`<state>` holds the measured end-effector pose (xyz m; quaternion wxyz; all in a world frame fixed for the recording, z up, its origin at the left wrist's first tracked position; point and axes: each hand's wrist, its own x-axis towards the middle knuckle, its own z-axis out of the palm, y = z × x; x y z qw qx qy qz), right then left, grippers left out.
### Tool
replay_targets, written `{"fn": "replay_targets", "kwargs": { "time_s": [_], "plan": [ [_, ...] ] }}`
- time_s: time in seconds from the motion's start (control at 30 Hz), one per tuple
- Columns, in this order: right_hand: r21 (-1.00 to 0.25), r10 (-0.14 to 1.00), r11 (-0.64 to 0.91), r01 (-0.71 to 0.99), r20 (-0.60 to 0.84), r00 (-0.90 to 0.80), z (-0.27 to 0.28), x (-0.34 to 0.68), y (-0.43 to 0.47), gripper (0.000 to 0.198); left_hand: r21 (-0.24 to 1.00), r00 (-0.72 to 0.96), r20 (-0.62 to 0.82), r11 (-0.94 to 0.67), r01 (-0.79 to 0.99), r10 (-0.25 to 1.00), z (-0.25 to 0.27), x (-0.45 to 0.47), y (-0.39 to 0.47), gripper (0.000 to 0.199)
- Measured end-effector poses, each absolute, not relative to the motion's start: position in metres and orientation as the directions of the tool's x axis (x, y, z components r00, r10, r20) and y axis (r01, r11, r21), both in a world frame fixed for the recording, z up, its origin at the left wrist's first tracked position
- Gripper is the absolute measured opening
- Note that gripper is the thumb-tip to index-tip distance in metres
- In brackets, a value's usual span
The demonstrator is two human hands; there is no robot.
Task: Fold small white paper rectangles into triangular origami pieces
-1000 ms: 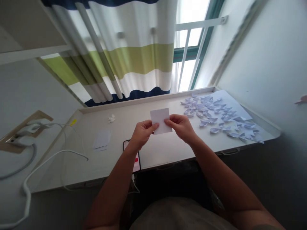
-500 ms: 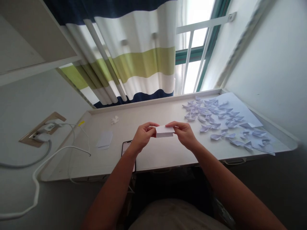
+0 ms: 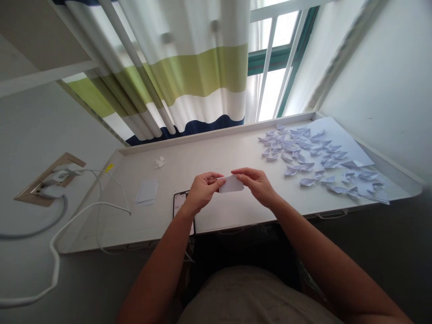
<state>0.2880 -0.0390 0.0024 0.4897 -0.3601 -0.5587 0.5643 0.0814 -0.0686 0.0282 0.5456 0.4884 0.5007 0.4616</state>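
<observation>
Nearest, at the bottom: grey-brown shirt front, with both bare forearms reaching past to left and right. At the table's near edge, partly under the left forearm: phone, screen lit, "00" readable in dark digits, remainder cut off by the arm; white lead below. Just beyond, over the near middle of the white table: folded white paper, a second layer peeping out at lower right. Pinched at its left end by the left hand, thumb on the near face; pinched toward its upper right by the right hand, thumb in front, fingertips at the top edge. To the left, well apart: small stack of paper, slightly askew. Farther left, on the wall: socket plate with two white plugs, thick white cable looping nearer, yellow tag close by. Beyond the stack: crumpled white scraps. To the right: scatter of boat-like folded papers, some lying on a large white sheet at far right. Farthest: striped curtain in white, green and navy; to its right, white bars before a teal window frame.
</observation>
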Motion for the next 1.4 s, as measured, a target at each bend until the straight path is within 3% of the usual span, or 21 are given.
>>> {"fn": "replay_targets", "kwargs": {
  "time_s": [0.1,0.33,0.7,0.8,0.93,1.07,1.2,1.4],
  "plan": [
    [-0.985,0.954,0.083,-0.149,0.122,-0.275,0.003,0.288,-0.036,0.036,0.997,0.153,-0.08,0.079,0.014,0.985,0.027,0.084,-0.069,0.043],
    [-0.991,0.923,0.127,0.042,0.103,-0.371,0.009,0.297,-0.044,0.036,0.996,0.204,-0.067,0.055,0.064,0.977,0.028,0.087,-0.072,0.041],
    [-0.996,0.908,0.049,0.076,0.013,-0.419,0.009,0.301,-0.056,0.036,0.99,0.215,-0.106,0.084,0.11,0.971,0.022,0.084,-0.08,0.044],
    [-0.997,0.939,0.073,0.009,0.066,-0.338,0.009,0.297,-0.058,0.037,0.997,0.171,-0.068,0.062,0.042,0.983,0.021,0.085,-0.081,0.049],
    [-0.987,0.983,0.145,-0.074,0.152,-0.102,0.004,0.287,-0.064,0.037,0.992,0.084,-0.091,0.098,-0.078,0.992,0.017,0.092,-0.093,0.056],
    [-0.984,0.991,0.133,-0.122,0.133,0.002,-0.004,0.277,-0.074,0.039,0.989,0.0,-0.07,0.069,-0.128,0.998,0.006,0.101,-0.107,0.047],
    [-0.989,0.993,0.038,-0.145,0.053,-0.101,-0.008,0.277,-0.077,0.042,0.994,-0.045,-0.035,0.03,-0.107,0.998,-0.004,0.1,-0.113,0.041],
    [-0.999,0.956,-0.009,-0.043,0.004,-0.292,-0.005,0.285,-0.067,0.051,0.998,0.066,-0.055,0.053,0.028,0.996,0.0,0.09,-0.114,0.037]
  ]
}}
